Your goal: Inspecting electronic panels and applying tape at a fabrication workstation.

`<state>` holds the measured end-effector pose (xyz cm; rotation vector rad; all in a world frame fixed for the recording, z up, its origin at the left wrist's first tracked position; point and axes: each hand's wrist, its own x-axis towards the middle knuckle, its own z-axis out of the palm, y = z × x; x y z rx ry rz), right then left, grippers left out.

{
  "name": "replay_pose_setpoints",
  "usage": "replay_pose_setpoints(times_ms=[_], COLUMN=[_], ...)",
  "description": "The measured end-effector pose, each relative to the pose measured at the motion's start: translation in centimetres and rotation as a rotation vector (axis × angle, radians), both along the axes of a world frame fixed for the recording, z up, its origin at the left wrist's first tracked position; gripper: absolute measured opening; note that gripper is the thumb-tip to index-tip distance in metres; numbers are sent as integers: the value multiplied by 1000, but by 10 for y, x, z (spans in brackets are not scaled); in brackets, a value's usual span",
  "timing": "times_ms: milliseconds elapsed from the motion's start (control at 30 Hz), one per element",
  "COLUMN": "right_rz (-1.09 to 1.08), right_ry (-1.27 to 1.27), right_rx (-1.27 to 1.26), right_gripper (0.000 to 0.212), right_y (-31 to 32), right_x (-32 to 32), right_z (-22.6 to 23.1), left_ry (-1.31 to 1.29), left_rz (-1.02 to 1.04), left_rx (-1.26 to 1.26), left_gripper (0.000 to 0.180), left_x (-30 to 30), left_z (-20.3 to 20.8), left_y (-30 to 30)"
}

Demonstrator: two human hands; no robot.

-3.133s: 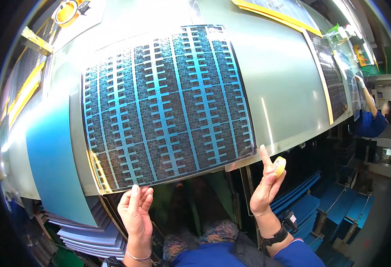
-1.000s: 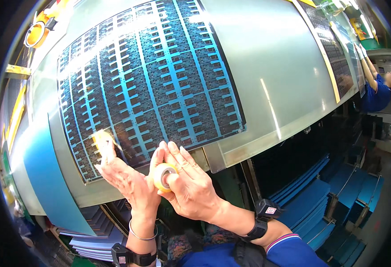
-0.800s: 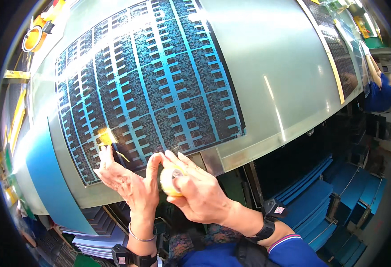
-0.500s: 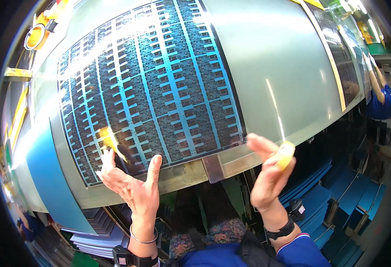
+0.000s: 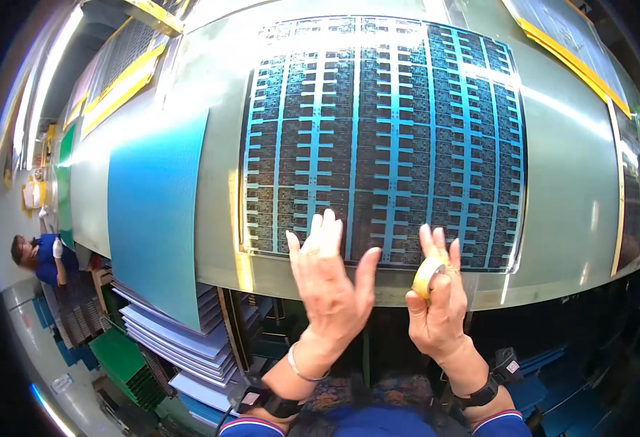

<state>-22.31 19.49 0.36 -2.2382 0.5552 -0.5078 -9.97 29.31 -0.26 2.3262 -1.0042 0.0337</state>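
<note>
A large blue panel with a dark repeated circuit pattern lies on the pale worktop in front of me. Over its near edge is my left hand, fingers stretched and thumb spread out to the right. Nothing shows in that hand; I cannot tell whether its fingertips touch the panel. To the right, my right hand grips a small roll of yellow tape between thumb and fingers, with its other fingers pointing up over the panel's near edge.
A plain blue sheet lies on the left, its near end jutting past the worktop edge. Below it are stacked pale panels and a green stack. A yellow-edged frame is at the far right. A co-worker stands far left.
The view has swung left, so the patterned panel appears further right. My left hand has turned back-up with fingers outstretched, and my right hand with the tape roll has come closer to it.
</note>
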Motion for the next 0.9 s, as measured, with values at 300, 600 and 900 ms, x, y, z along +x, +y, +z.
replay_pose_setpoints(times_ms=[300, 600, 900], right_rz=[-311, -75, 105], right_ry=[133, 115, 6], right_rx=[-46, -94, 136], right_gripper=[53, 31, 28], right_y=[-33, -1, -5], right_x=[-59, -14, -2], right_z=[-11, -5, 5], left_ry=[-102, 5, 472], left_rz=[34, -233, -305], left_rx=[361, 297, -275], left_gripper=[62, 66, 34], left_x=[60, 20, 16], left_z=[-7, -2, 14], left_y=[90, 48, 24])
